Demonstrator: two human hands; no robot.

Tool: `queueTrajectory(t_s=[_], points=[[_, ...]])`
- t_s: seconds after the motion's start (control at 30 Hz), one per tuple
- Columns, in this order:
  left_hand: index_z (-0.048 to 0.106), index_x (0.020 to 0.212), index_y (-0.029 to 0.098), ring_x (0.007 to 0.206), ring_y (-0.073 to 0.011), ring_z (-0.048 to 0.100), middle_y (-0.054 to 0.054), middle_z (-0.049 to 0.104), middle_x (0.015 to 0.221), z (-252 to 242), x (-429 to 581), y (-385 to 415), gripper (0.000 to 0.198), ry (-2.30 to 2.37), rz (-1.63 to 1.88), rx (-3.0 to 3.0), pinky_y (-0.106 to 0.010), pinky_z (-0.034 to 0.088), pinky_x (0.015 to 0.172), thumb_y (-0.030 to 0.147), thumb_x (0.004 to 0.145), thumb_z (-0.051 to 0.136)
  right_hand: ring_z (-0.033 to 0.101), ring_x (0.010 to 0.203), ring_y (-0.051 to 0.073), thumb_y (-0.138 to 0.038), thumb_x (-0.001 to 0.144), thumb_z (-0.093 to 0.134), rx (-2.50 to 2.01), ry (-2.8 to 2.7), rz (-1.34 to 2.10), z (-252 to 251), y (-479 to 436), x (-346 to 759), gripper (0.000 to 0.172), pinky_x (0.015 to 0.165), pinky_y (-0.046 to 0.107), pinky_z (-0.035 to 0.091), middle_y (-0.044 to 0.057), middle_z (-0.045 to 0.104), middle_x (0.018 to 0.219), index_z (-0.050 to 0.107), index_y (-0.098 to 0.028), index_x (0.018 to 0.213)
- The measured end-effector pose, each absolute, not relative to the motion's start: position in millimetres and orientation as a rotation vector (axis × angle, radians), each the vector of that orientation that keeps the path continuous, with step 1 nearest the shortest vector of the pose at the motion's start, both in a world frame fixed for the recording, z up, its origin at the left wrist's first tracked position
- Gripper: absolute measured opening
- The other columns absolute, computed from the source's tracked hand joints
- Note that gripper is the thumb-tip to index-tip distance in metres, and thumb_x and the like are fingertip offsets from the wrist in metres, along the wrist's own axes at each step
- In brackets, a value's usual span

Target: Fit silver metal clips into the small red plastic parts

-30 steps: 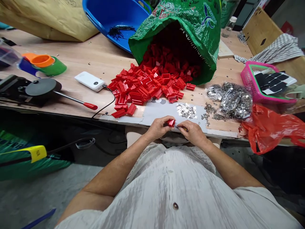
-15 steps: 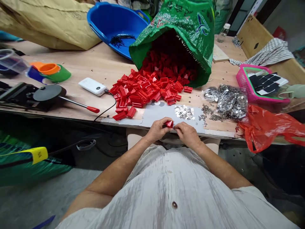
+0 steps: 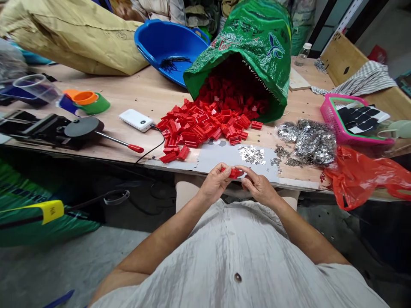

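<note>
Turned to expose its side, the red plastic block (image 3: 235, 173) is pinched by the left hand (image 3: 213, 183), the right hand (image 3: 258, 185) at three o'clock unclear in grip.

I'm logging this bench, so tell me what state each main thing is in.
Left hand: pinching a small red plastic part
Right hand: at that part's right end
Green woven-plastic sack: open, red parts spilling out
Blue round plastic basin: open, thin black pieces inside
White rectangular plastic device: cable plugged in
Clear plastic bottle: capped
Pink plastic basket: open, holding items
</note>
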State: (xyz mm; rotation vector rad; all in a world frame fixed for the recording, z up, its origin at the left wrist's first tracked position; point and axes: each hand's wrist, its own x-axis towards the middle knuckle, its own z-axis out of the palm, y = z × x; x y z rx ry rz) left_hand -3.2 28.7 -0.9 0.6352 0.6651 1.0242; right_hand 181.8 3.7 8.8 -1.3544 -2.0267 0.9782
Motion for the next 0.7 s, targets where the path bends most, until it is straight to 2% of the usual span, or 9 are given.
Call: queueTrajectory(t_s=[0.1,0.23,0.37,0.53,0.7], points=[[0.054,0.069,0.015,0.07,-0.0099,0.064,-0.001,0.065,0.071,1.4,1.5,22.2,0.027,0.572,0.974,0.403,-0.023,0.053,0.078,0.028,0.078,0.076,0.06,0.065,0.014,-0.039,0.1,0.041,-1.307,-2.017,0.946,9.5,3.0,179.5,0.04,0.066,0.025,0.044,-0.003,0.064,0.07,0.05,-0.029,0.137],[0.064,0.08,0.011,0.08,-0.0147,0.069,-0.006,0.07,0.083,3.7,5.8,17.3,0.013,0.594,0.975,0.246,-0.03,0.055,0.088,0.022,0.086,0.066,0.062,0.067,0.015,-0.041,0.1,0.04,-1.281,-2.003,0.917,10.9,2.4,177.9,0.038,0.067,0.025,0.045,-0.002,0.066,0.073,0.054,-0.027,0.134],[0.066,0.079,0.01,0.078,-0.0139,0.068,-0.007,0.07,0.082,4.3,9.0,14.6,0.016,0.6,1.002,0.167,-0.03,0.057,0.085,0.017,0.091,0.058,0.065,0.075,0.016,-0.04,0.101,0.04,-1.301,-2.06,0.782,11.1,2.3,176.3,0.036,0.071,0.027,0.048,0.002,0.072,0.089,0.059,-0.026,0.129],[0.064,0.074,0.011,0.073,-0.0106,0.065,-0.004,0.067,0.077,2.5,14.6,10.0,0.016,0.6,1.056,0.155,-0.026,0.057,0.083,0.015,0.088,0.062,0.068,0.089,0.021,-0.04,0.1,0.039,-1.361,-2.065,0.512,0.0,2.9,173.6,0.037,0.084,0.032,0.05,0.007,0.074,0.102,0.066,-0.023,0.118],[0.063,0.073,0.015,0.085,-0.0162,0.068,-0.004,0.07,0.083,-6.6,14.4,6.2,0.015,0.661,0.991,0.225,-0.038,0.053,0.099,0.023,0.084,0.069,0.068,0.098,0.019,-0.036,0.102,0.035,-1.374,-2.06,0.6,-5.9,-1.7,175.6,0.037,0.088,0.031,0.05,0.004,0.073,0.112,0.067,-0.028,0.117]])
